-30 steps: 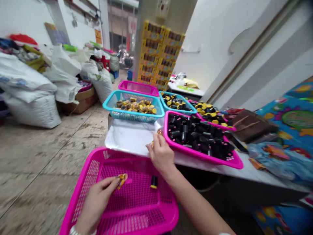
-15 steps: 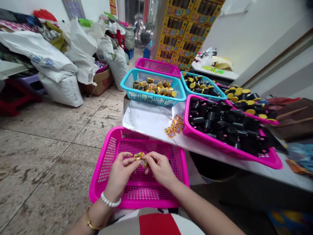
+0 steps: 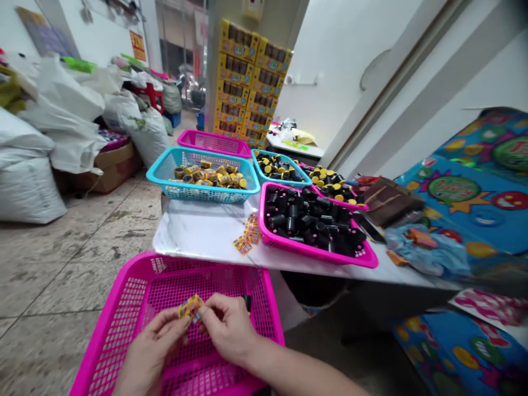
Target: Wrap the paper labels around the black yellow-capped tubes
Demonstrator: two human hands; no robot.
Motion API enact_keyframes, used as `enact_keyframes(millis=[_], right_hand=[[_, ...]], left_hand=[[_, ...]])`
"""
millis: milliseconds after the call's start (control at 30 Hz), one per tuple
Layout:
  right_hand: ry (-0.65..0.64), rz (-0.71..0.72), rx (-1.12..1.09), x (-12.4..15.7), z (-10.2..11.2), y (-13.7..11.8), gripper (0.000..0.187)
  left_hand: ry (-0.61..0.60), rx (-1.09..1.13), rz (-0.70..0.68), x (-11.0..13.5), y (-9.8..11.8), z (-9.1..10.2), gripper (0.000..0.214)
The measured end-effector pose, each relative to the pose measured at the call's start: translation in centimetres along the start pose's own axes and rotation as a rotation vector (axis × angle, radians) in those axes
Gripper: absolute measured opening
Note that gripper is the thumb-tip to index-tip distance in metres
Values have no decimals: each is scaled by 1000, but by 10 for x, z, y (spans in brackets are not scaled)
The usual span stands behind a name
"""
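The bench (image 3: 198, 234) edge runs just beyond the basket (image 3: 124, 289). Over its bare mesh, my left hand (image 3: 150, 352) and right hand (image 3: 229, 330) pinch one sticker (image 3: 190, 307), both grips narrow.

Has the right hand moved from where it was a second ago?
Yes. The right hand left the white table beside the basket of black tubes and now sits lower, over the near pink basket, pinching a yellow label with the left hand.
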State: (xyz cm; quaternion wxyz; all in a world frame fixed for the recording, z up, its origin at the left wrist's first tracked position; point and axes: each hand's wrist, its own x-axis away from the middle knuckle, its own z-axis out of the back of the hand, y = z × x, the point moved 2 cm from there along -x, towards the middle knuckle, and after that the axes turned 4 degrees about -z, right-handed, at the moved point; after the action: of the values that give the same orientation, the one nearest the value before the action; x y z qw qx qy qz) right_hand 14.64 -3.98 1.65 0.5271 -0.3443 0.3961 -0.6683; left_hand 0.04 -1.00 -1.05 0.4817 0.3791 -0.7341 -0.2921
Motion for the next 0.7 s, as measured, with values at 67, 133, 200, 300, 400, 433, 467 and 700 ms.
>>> enact_keyframes(millis=[67, 133, 200, 300, 400, 433, 467, 700], right_hand=[[26, 49, 61, 2, -1, -2, 28], [-32, 143, 141, 7, 1, -4, 26], [-179, 228, 233, 12, 11, -2, 28], [-247, 206, 434, 10, 43, 11, 29], [-135, 93, 692, -2, 75, 28, 23], [-120, 68, 772, -6, 80, 31, 22], [-125, 61, 847, -9, 82, 33, 23], [-296, 192, 1034, -27, 60, 16, 23]], left_hand=[[-2, 22, 42, -1, -1, 0, 41], [-22, -19, 40, 2, 2, 0, 39], [-54, -87, -17, 8, 10, 0, 36], [-47, -162, -114, 13, 22, 2, 31], [-14, -176, -104, 12, 25, 5, 27], [-20, -168, -83, 10, 23, 5, 27], [-33, -156, -62, 9, 21, 5, 27], [-5, -49, 41, 2, 11, 8, 38]])
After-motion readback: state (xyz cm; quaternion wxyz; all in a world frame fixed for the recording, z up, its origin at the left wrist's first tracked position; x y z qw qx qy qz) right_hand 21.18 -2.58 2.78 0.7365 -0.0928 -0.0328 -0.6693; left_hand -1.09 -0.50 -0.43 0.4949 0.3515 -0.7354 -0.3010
